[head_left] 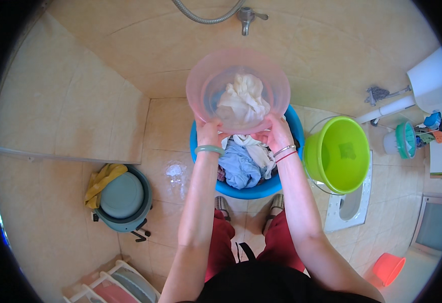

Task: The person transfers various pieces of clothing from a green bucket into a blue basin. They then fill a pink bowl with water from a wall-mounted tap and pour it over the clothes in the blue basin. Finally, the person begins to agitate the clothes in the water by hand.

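Both my hands grip the near rim of a translucent pink basin (201,86), held up and tilted under the wall tap. A wet white cloth (246,98) lies bunched inside it. My left hand (209,132) is closed on the rim at the left, and my right hand (277,132) holds it at the right. Below stands a blue tub (246,193) full of clothes, among them a light blue garment (239,164) and a whitish one (261,154). The pink basin hides the tub's far side.
A metal tap (246,20) with a shower hose (208,20) is on the far wall. At right, a lime green bucket (337,154) stands beside a squat toilet (352,209). Left are stacked grey-green basins (122,194) with a yellow cloth (102,184). An orange-red bucket (388,268) sits lower right.
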The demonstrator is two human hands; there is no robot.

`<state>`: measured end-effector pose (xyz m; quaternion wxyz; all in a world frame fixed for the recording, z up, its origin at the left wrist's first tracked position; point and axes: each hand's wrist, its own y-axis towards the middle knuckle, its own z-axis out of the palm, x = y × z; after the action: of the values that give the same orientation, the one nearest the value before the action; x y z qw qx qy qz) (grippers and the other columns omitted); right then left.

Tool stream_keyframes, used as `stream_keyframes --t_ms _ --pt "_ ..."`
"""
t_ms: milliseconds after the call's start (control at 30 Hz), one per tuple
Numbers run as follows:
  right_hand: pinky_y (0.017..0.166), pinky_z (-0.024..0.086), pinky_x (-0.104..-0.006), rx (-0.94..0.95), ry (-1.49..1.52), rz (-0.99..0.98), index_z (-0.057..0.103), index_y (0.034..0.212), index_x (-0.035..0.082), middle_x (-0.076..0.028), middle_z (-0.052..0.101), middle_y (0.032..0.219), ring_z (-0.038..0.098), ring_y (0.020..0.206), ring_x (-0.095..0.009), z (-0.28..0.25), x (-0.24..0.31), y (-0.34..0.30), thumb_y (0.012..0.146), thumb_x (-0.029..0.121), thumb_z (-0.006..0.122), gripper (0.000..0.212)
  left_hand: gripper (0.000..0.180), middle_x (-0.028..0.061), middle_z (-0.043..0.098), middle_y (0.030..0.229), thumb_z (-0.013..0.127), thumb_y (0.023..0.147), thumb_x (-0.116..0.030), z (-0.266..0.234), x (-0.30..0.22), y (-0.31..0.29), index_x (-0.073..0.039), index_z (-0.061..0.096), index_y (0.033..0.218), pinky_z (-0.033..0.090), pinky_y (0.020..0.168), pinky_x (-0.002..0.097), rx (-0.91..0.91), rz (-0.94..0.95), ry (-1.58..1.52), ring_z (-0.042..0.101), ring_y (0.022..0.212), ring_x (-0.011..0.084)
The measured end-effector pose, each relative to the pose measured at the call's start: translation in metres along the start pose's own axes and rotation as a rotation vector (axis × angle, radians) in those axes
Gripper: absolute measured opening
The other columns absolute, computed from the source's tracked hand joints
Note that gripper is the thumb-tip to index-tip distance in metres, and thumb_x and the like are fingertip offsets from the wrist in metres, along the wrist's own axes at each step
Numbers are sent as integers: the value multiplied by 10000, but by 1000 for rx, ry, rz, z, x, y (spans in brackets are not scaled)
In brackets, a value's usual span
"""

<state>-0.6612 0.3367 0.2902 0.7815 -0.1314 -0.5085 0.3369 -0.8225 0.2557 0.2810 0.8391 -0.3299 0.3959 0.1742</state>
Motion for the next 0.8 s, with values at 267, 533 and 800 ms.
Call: stream_keyframes --t_ms 267,533,800 --pt "502 589 -359 -33 -81 -39 410 1172 8 -192 595 961 659 673 -309 7 7 3 838 113 475 356 783 104 461 1242 435 709 86 12 -2 2 -237 254 1399 555 697 447 -19 7 -31 553 1033 281" --pt "531 572 -351 -77 -175 -34 432 1165 24 -147 590 958 661 710 -294 2 13 4 842 144 497 351 789 87 455 1268 434 722 87 16 4 1 -251 246 1410 536 718 455 -21 -19 -36 551 1020 266" --pt "522 568 -343 -78 -197 -54 423 1149 28 -141 588 939 660 696 -278 0 17 1 861 169 488 327 792 82 448 1263 434 732 92 22 4 -6 -271 240 1408 518 760 467 -36 -17 -63 536 1030 260"
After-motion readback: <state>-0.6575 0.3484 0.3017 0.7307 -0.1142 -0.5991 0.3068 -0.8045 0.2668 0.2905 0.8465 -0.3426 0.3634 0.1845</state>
